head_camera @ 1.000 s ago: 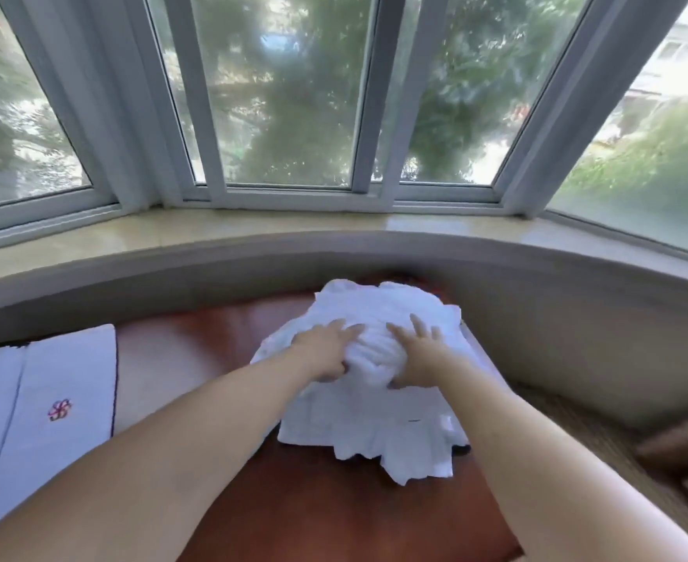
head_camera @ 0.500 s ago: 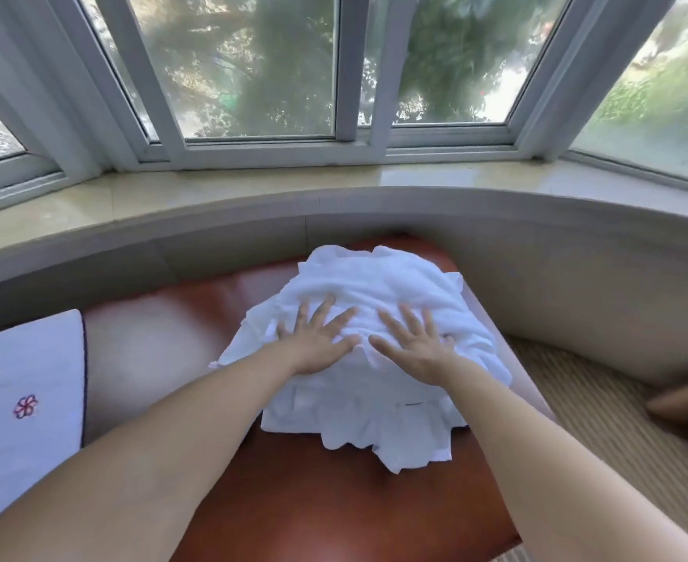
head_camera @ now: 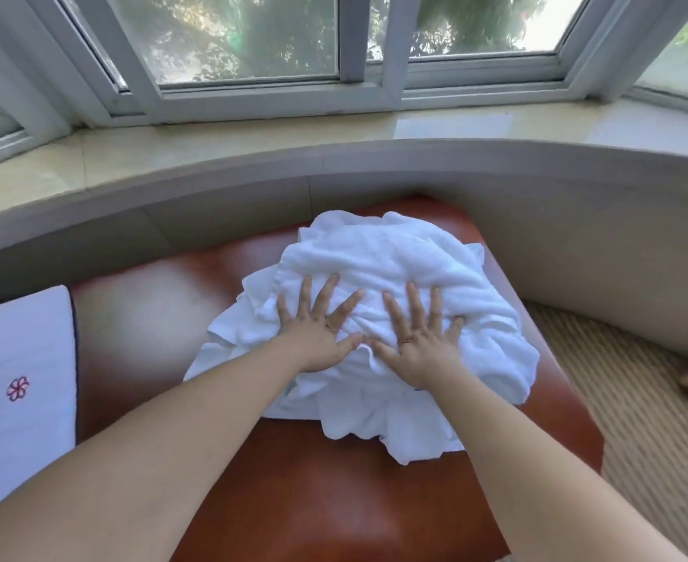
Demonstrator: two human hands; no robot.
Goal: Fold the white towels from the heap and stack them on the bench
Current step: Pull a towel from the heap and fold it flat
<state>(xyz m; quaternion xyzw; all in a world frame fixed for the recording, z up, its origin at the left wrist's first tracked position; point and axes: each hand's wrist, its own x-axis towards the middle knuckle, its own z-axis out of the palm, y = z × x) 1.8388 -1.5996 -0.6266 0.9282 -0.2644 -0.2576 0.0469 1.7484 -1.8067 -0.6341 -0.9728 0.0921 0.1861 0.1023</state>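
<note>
Head view shows the person's left hand (head_camera: 321,335) and right hand (head_camera: 422,341) lying flat on top of the big crumpled heap of white fluffy towels (head_camera: 378,318), side by side with the thumbs almost touching. All the fingers are straight and spread wide, so neither hand holds anything; they only press down on the soft cloth. A second ago the fingers were curled into the top of the heap, as if bunching it. Half a second ago they had begun to open out. Now they are spread widest and lie a bit nearer the front of the heap. I think this means the person is patting or feeling the pile to find one towel to pull out, so the folding has not really started. The heap sits on the shiny red-brown leather bench (head_camera: 334,500), toward its far right end, close under the curved grey wall below the pale stone window sill (head_camera: 253,139). No folded towel lies on the bench that I can see. At the left edge is a flat white cloth with a small red flower stitched on it (head_camera: 22,383), well apart from the heap. The view has also tipped down and come closer than before, so less of the window shows. A blurry brownish thing sits on the striped beige carpet (head_camera: 638,419) at the right edge; I cannot tell what it is.
</note>
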